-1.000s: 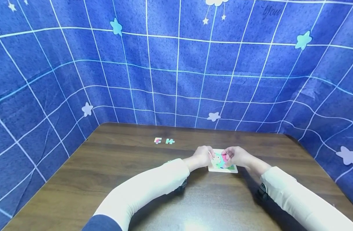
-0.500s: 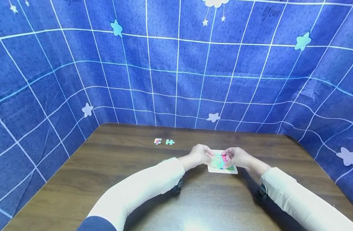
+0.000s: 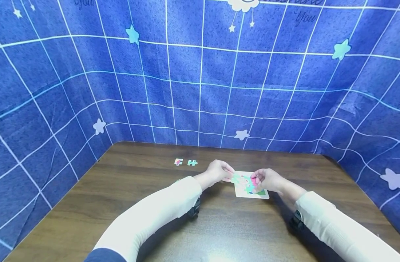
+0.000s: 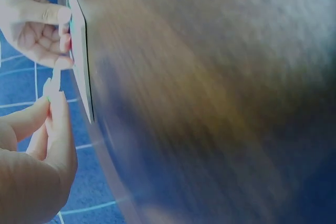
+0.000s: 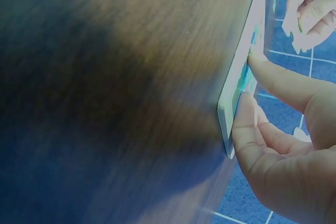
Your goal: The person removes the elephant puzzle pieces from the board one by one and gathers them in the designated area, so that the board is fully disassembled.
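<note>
My left hand [image 3: 217,171] pinches a puzzle piece [image 3: 236,178] at the board's [image 3: 244,194] left edge; right hand [image 3: 269,179] touches board, grip unclear.

So this is looking like a little fabric-walled recording nook, though I'm not managing to tell whether it's sitting in a home, a lab or an office. Blue gridded fabric [image 3: 183,94] is wrapping round a brown wood-grain bench [image 3: 144,174] from 9 o'clock through 12 to 3. Kinda nursery-style prints are showing on it: one teal star [image 3: 132,35] at 11, a second teal star [image 3: 341,50] at 2, a white cloud [image 3: 243,4] dangling tiny stars near 1. Black wrist cameras [image 3: 194,209] are riding at 6 and 4, so it's giving filming corner.
</note>
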`<state>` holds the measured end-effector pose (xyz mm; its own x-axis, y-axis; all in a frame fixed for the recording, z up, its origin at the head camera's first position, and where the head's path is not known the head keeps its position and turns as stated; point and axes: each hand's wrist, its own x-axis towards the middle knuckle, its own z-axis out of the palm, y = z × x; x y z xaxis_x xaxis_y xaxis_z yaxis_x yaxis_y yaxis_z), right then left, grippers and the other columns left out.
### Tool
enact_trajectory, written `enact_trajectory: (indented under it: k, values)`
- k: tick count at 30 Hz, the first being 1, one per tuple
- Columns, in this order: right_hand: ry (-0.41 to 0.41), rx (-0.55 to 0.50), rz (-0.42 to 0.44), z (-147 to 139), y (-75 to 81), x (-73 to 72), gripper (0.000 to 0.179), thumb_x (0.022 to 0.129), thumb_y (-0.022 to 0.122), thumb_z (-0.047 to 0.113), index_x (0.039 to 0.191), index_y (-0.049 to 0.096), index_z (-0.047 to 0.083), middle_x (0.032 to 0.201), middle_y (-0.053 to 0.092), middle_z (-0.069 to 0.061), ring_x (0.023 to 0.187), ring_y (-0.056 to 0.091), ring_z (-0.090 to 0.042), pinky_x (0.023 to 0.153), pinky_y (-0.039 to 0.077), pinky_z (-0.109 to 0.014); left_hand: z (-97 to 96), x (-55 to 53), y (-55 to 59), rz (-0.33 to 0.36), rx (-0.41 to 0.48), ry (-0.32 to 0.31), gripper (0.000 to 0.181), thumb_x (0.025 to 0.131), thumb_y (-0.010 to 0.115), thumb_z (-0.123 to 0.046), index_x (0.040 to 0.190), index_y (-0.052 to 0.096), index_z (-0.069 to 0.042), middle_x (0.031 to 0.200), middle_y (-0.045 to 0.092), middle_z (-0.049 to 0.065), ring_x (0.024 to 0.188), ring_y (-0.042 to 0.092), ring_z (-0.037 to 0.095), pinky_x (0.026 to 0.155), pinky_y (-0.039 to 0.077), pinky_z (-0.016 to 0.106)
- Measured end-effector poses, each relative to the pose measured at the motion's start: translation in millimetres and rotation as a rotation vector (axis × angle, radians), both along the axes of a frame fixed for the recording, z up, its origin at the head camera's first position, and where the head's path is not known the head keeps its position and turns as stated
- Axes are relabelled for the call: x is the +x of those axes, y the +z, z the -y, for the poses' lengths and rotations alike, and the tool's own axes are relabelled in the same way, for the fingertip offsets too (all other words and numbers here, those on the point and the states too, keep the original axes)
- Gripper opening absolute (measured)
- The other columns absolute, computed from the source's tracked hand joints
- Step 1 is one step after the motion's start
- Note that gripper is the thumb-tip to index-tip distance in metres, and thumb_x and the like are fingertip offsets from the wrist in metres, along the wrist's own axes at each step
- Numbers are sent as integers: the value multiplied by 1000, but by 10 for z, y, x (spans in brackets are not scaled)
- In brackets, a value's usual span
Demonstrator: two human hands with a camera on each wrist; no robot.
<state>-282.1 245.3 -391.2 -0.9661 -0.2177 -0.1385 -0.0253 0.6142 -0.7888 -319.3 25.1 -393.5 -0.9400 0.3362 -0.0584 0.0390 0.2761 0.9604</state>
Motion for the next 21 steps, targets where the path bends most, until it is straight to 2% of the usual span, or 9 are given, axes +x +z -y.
enact_trajectory:
  k: [7, 13, 21]
  values:
    - [-7, 11, -1, -6, 3, -3, 50, 65, 82, -5, 109, 59, -8, 85, 56, -10, 78, 51, -16, 65, 46, -22, 71, -47, 28, 3, 2, 17, 13, 80, 69, 10, 93, 70, 7, 94, 72, 16, 72, 71, 19, 66, 61, 25]
    - [-20, 24, -4, -10, 8, 5, 52, 64, 83, -4, 110, 60, -7, 87, 57, -11, 79, 51, -17, 69, 46, -25, 127, -109, 20, -11, -1, 47, 13, 81, 66, 11, 93, 70, 8, 90, 72, 17, 67, 69, 16, 67, 61, 26]
    - [-14, 4, -2, -15, -4, 2, 51, 64, 82, -5, 110, 60, -8, 86, 57, -10, 78, 51, -16, 69, 47, -25, 256, -182, 53, -27, 10, 85, 14, 82, 67, 12, 95, 69, 10, 92, 71, 22, 73, 72, 22, 70, 62, 28]
